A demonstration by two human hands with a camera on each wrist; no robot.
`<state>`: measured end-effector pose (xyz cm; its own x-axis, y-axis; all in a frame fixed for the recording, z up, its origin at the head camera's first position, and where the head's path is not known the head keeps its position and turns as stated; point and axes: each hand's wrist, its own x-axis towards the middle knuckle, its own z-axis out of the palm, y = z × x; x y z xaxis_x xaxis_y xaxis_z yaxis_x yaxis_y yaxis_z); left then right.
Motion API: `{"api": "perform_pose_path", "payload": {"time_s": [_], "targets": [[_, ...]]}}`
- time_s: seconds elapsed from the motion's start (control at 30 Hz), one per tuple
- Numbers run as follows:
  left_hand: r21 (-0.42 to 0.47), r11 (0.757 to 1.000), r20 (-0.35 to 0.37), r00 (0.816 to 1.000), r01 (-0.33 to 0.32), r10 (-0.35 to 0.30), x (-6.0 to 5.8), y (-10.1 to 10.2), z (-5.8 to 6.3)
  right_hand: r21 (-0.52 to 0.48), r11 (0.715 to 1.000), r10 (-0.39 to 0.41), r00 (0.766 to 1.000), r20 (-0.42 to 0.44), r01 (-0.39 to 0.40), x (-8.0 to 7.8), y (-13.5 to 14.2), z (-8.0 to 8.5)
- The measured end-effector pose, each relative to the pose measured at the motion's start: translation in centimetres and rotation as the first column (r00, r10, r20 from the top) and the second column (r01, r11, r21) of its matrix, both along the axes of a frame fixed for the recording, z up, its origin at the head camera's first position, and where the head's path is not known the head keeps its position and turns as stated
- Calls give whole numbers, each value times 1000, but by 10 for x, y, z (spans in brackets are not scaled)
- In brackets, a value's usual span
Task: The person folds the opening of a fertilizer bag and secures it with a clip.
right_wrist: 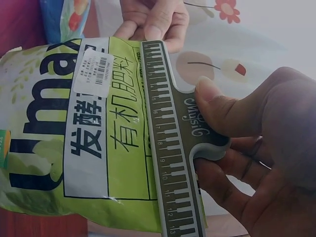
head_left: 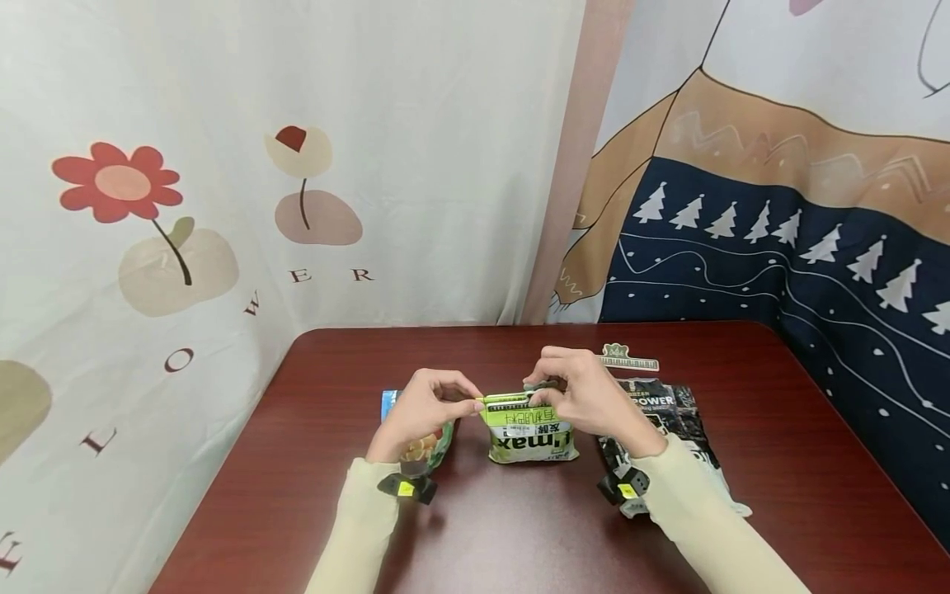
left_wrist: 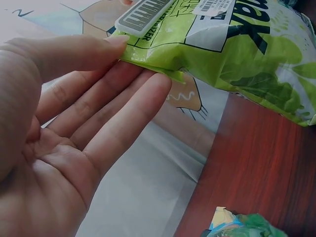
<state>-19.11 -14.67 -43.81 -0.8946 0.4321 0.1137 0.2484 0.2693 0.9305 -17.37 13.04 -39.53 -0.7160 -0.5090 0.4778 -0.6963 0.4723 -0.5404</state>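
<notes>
A green-and-white fertilizer bag (head_left: 530, 445) is at the middle of the table, its large print upside down in the head view. Along its upper edge sits a long bag clip (right_wrist: 173, 143) with a piano-key and ruler pattern. My right hand (head_left: 582, 392) pinches the clip's handle between thumb and fingers. At the bag's other upper corner, my left hand (head_left: 434, 404) pinches the green edge between thumb and forefinger; its other fingers (left_wrist: 133, 118) stretch out below the edge in the left wrist view. Whether the bag's bottom touches the table cannot be told.
Behind my right hand lies a second similar clip (head_left: 627, 359). A black bag (head_left: 686, 412) lies on the right, partly under my right forearm. Beside my left wrist is a blue-and-green bag (head_left: 434, 450), partly covered. Curtains (head_left: 445, 165) hang behind the reddish-brown table (head_left: 297, 495).
</notes>
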Motion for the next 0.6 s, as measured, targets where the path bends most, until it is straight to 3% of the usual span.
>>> {"api": "perform_pose_path", "payload": {"time_s": [0.33, 0.6], "targets": [[-32, 999, -5, 1000, 13, -13, 1, -2, 1, 30, 999, -44, 999, 22, 43, 5, -1, -2], [-26, 1000, -20, 1000, 6, -7, 1, 0, -1, 4, 1000, -29, 999, 18, 28, 4, 5, -9]]}}
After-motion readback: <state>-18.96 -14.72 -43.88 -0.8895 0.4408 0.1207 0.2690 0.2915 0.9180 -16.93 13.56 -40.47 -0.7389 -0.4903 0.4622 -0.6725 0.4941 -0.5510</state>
